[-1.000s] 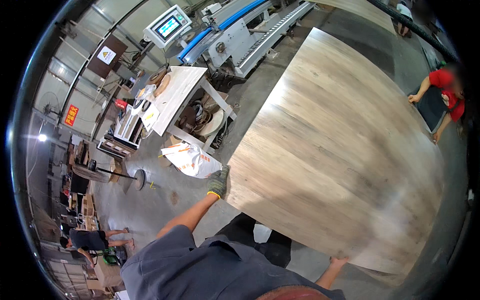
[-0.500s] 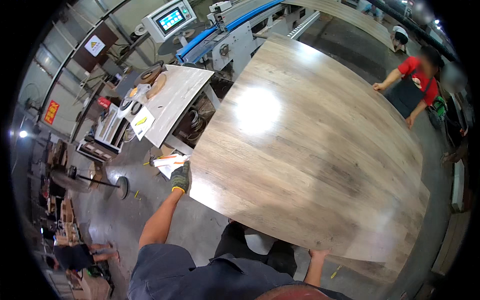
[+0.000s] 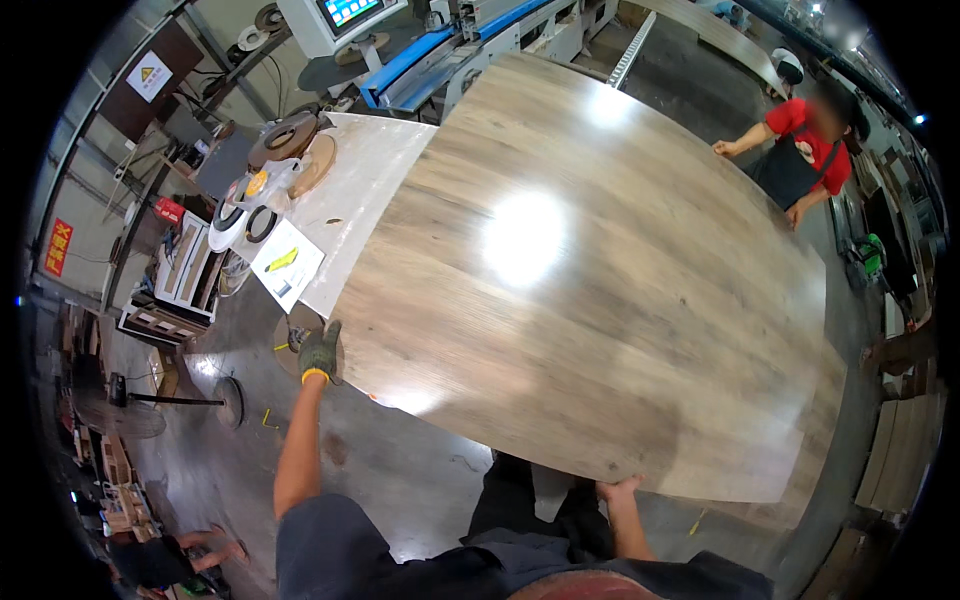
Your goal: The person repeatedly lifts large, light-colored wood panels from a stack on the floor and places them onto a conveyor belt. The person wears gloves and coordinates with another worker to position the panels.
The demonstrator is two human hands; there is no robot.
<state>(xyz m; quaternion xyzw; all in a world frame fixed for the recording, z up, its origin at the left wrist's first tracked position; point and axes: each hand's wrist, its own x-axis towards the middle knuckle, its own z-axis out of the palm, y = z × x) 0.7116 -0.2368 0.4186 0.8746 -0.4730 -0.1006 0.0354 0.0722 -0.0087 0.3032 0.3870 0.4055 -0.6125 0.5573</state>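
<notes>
A large wood-grain board [image 3: 590, 300] spans the space in front of me, glossy with a bright light reflection. My left hand [image 3: 320, 352], in a dark glove with a yellow cuff, is closed on the board's left edge near the corner. My bare right hand [image 3: 620, 487] grips the near edge, its fingers partly hidden beneath. At the far right, a co-worker in a red shirt and dark apron [image 3: 800, 160] has both hands at the opposite edge. Another wood-grain board [image 3: 825, 400] shows under the right end.
A pale table [image 3: 365, 165] at left carries tape rolls [image 3: 283, 138] and a white sheet [image 3: 288, 262]. Beyond stands a machine with a blue rail [image 3: 420, 62] and a screen [image 3: 347, 10]. A standing fan [image 3: 230, 402] is on the floor at left.
The board has shifted left, its left edge now over the table's side. My left hand moved left with it. The white and orange piece beside my glove is mostly out of sight.
</notes>
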